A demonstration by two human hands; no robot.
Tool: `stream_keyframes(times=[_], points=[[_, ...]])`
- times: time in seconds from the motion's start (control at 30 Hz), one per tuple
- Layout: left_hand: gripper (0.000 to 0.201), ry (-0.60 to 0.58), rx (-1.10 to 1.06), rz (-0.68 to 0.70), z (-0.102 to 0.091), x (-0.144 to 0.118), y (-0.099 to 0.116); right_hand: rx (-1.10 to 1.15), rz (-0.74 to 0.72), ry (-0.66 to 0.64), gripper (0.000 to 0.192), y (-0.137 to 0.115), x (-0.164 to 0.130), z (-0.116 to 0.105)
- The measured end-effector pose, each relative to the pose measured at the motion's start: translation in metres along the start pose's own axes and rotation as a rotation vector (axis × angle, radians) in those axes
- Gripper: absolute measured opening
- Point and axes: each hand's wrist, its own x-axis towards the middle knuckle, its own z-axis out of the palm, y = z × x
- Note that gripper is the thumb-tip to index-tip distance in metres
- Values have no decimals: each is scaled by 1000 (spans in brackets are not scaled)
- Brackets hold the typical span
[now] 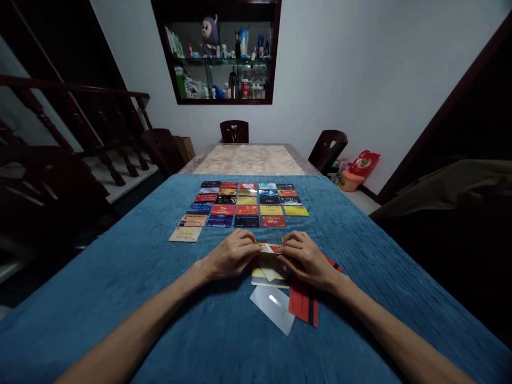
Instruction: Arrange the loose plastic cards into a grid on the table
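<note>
Between my two hands a plastic card (pixel 270 253) is held nearly edge-on, so its face is hard to see. The fingers of my left hand (pixel 236 253) pinch its left end. My right hand (pixel 306 261) pinches the right end. Under and around them lies a loose pile: a cream card with a grey stripe (pixel 262 279), a silvery white card (pixel 273 308) and a red card with a black stripe (pixel 303 302). Beyond my hands, several cards in many colours lie in rows, with a pale yellow card (pixel 185 234) at the near left end.
A blue cloth (pixel 132 256) covers the near part of the table; a patterned top (pixel 248 159) shows beyond it. Dark chairs (pixel 327 148) stand around the table. Draped fabric (pixel 452 184) is at the right, and a wall cabinet (pixel 224 101) is at the back.
</note>
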Motion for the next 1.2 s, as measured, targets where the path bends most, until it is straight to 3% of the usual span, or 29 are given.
stream_keyframes(times=[0.23,0.57,0.8,1.2], points=[[32,-4,-116,-151,3,-3,-5,9,29,79,23,7,-4,12],[27,13,-172,-224,6,-3,-5,23,98,41,37,6,-4,13],[28,30,-191,-285,6,-3,-3,35,135,83,38,5,-2,12],[42,-5,-148,-290,7,-4,-5,-34,113,104,26,4,-2,17]])
